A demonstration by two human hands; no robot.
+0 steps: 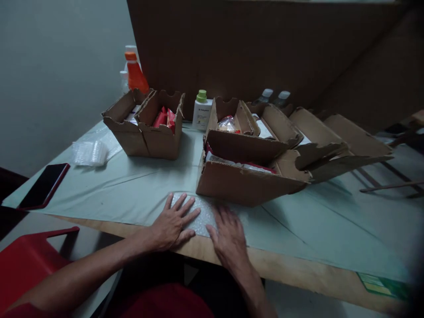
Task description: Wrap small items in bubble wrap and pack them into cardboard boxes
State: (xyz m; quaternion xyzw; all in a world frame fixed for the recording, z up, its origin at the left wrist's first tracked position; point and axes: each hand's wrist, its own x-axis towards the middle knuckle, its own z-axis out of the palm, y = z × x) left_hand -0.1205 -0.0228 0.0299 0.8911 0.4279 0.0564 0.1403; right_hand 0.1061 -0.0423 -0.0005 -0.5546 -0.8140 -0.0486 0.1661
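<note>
A flat sheet of clear bubble wrap lies at the table's front edge. My left hand rests flat on its left side with the fingers spread. On the right side of the sheet lies my right hand, palm down, fingers stretched out and slightly blurred. Just beyond the hands stands an open cardboard box with red and silvery packets inside, only partly visible over its front wall.
More cardboard boxes hold red packets and white items. A white bottle with a green cap stands between the boxes; an orange bottle is behind. Folded bubble wrap and a phone lie left. A red stool is below.
</note>
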